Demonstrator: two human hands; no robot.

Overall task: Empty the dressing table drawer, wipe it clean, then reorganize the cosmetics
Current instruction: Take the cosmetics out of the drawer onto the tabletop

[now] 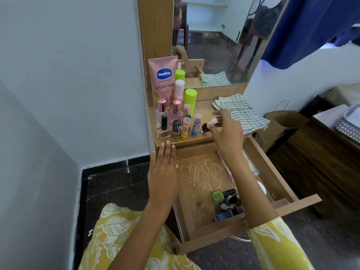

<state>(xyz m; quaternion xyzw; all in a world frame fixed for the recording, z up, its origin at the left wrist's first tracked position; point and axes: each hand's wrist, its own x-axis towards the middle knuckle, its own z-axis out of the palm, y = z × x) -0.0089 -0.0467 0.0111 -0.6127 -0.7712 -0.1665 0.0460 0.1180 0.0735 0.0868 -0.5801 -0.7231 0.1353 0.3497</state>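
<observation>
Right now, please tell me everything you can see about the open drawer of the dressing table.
The drawer is pulled far out below the tabletop. It looks like light brown wood board, with low side walls and a front panel. Its floor shows pale scribble marks. A cluster of small bottles lies near the front right; one is green, others dark. Something white and round sits by the right wall, partly hidden by the right forearm. Neither hand touches the drawer.

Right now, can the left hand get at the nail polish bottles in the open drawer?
Probably yes. The left hand rests flat on the tabletop edge and holds nothing. The nail polish bottles lie uncovered at the drawer's near end. Only the right forearm, stretched above the drawer, might get in the way.
</observation>
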